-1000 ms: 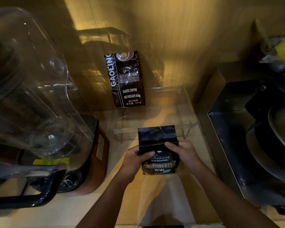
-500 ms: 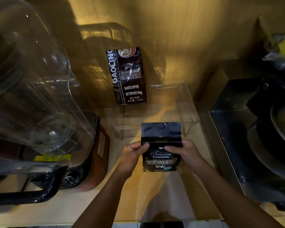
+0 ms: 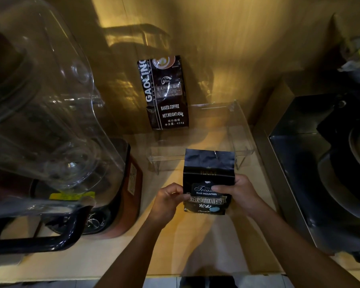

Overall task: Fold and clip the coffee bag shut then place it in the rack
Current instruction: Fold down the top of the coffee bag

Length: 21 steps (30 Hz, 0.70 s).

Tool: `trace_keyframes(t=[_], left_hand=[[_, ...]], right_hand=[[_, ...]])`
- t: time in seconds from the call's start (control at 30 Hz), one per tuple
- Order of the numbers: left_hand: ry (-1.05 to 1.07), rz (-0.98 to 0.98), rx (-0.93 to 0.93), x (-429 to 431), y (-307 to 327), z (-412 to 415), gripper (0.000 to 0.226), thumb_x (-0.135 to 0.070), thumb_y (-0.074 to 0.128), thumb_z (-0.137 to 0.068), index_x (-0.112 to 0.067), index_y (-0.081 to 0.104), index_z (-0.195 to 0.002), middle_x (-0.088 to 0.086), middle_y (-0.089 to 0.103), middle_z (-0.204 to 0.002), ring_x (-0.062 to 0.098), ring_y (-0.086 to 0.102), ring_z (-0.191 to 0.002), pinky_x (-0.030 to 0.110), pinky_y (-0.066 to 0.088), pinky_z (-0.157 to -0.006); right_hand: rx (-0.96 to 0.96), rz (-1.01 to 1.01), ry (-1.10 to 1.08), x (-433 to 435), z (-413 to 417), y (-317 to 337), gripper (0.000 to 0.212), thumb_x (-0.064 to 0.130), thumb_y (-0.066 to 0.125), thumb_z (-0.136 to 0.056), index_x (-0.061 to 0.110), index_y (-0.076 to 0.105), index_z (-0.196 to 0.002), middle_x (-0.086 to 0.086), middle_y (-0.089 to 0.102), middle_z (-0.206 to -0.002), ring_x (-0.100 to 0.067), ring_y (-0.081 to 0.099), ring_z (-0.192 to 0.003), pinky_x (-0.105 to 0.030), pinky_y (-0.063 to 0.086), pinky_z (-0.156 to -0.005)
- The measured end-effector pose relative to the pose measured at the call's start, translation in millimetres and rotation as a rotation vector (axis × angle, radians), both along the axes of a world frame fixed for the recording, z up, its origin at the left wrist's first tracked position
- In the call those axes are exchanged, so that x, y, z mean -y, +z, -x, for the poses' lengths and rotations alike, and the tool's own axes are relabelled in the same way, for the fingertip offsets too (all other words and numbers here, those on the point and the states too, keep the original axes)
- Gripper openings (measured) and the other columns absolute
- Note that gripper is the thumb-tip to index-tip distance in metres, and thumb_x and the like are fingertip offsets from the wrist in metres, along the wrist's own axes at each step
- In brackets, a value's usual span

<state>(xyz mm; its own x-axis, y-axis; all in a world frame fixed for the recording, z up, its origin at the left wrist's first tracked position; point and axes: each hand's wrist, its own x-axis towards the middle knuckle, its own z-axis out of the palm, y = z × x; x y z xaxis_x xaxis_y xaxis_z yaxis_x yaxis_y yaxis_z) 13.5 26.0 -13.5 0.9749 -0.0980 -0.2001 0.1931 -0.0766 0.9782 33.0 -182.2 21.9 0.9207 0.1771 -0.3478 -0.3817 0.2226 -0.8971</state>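
Note:
A small black coffee bag (image 3: 208, 175) labelled "Blue Mountain" stands upright on the wooden counter, just in front of a clear acrylic rack (image 3: 240, 129). My left hand (image 3: 167, 201) grips its lower left edge and my right hand (image 3: 240, 194) grips its right side, thumb across the label. The bag's top stands up flat and unfolded, with a thin metal glint near its upper edge. I see no clip clearly. A taller "Gaoling" coffee bag (image 3: 164, 92) stands at the rack's back left, against the wall.
A big blender with a clear jar (image 3: 40, 104) and reddish base (image 3: 125, 194) fills the left. On the right a dark metal appliance (image 3: 312, 163) borders the rack. The counter's front edge (image 3: 133, 276) runs below my forearms.
The bag has been raised more upright and its flat top now stands taller. My left thumb slid off the label to the bag's left edge. The view shifted slightly.

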Motion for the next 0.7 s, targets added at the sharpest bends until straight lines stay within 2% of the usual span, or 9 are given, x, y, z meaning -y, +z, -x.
trace_keyframes(t=[0.07,0.2,0.27,0.33,0.43,0.5,0.6,0.7], left_hand=[[-0.008,0.047,-0.039,-1,-2,2,0.018,-0.001,0.061,-0.079,-0.013,0.062,-0.066,-0.007,0.066,-0.066,0.008,0.061,-0.068,0.017,0.050,-0.062],[0.036,0.188,-0.156,-4,-8,6,0.023,-0.005,0.054,-0.083,-0.017,0.063,-0.066,-0.006,0.066,-0.065,0.015,0.058,-0.070,0.024,0.050,-0.067],[-0.027,0.106,-0.132,-6,-6,4,0.020,-0.007,0.057,-0.083,-0.020,0.063,-0.069,-0.009,0.066,-0.068,0.012,0.058,-0.073,0.023,0.050,-0.070],[-0.105,-0.041,-0.076,-6,-2,1,0.014,-0.007,0.069,-0.074,-0.018,0.060,-0.073,-0.010,0.065,-0.077,0.009,0.059,-0.082,0.020,0.048,-0.076],[-0.136,-0.198,-0.044,0,0,0,0.035,-0.005,0.079,-0.063,-0.004,0.053,-0.087,0.012,0.061,-0.100,0.022,0.055,-0.099,0.032,0.045,-0.088],[-0.088,-0.220,-0.001,7,4,2,0.032,-0.002,0.077,-0.064,-0.003,0.057,-0.089,0.018,0.061,-0.101,0.029,0.056,-0.094,0.037,0.046,-0.082],[-0.015,-0.125,0.067,9,8,2,0.020,0.005,0.074,-0.065,0.000,0.055,-0.064,0.018,0.056,-0.087,0.029,0.053,-0.083,0.031,0.046,-0.072],[-0.063,-0.121,0.085,6,7,0,0.014,0.000,0.070,-0.073,0.003,0.059,-0.064,0.002,0.050,-0.107,0.014,0.049,-0.104,0.016,0.047,-0.081]], right_hand=[[0.024,0.033,-0.001,0,0,2,0.025,-0.013,0.069,-0.063,0.005,0.068,-0.080,-0.004,0.074,-0.067,-0.021,0.070,-0.065,-0.025,0.055,-0.051],[0.045,0.022,-0.007,-2,1,2,0.025,-0.015,0.066,-0.065,0.007,0.067,-0.077,0.001,0.074,-0.062,-0.015,0.070,-0.059,-0.019,0.053,-0.047],[0.047,0.020,-0.009,-1,1,2,0.024,-0.014,0.067,-0.065,0.007,0.068,-0.077,0.000,0.075,-0.064,-0.016,0.070,-0.061,-0.020,0.053,-0.048],[0.044,-0.007,-0.022,0,1,1,0.025,-0.015,0.066,-0.064,0.005,0.067,-0.079,-0.002,0.075,-0.066,-0.018,0.070,-0.062,-0.022,0.054,-0.049],[0.044,-0.029,-0.011,0,0,-1,0.025,-0.016,0.066,-0.063,0.004,0.067,-0.078,-0.002,0.075,-0.066,-0.018,0.070,-0.061,-0.023,0.054,-0.049],[0.051,-0.008,0.003,-2,1,0,0.025,-0.015,0.066,-0.063,0.005,0.067,-0.077,-0.001,0.075,-0.066,-0.017,0.070,-0.062,-0.022,0.054,-0.049],[0.053,0.035,0.025,1,-1,0,0.027,-0.015,0.067,-0.064,0.008,0.067,-0.078,0.000,0.075,-0.067,-0.016,0.070,-0.065,-0.021,0.054,-0.052],[0.073,0.079,0.064,2,-1,0,0.027,-0.012,0.068,-0.065,0.009,0.068,-0.081,-0.002,0.074,-0.076,-0.016,0.070,-0.072,-0.021,0.055,-0.057]])
